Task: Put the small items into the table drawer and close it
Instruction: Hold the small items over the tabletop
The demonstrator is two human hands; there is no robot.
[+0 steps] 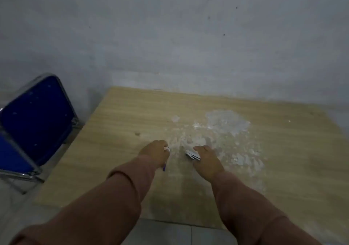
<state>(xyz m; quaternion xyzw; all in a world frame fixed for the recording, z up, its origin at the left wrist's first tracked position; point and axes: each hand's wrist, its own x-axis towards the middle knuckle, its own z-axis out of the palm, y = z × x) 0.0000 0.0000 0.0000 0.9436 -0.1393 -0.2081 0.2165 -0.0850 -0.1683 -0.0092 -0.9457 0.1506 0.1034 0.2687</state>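
Both of my hands rest on a light wooden table [122,124]. My left hand [154,150] is closed around a thin item whose white end shows at my fingers and whose purple end [164,167] sticks out below my wrist; it looks like a pen. My right hand [205,158] grips a small flat silver and white object [192,155] at its left side. The picture is blurred, so I cannot name either item with certainty. No drawer is in view.
White patches of worn surface [226,124] spread over the table's middle and right. A blue folding chair [35,124] with a metal frame stands left of the table. A grey wall [170,37] rises behind it, and tiled floor [170,231] shows at the near edge.
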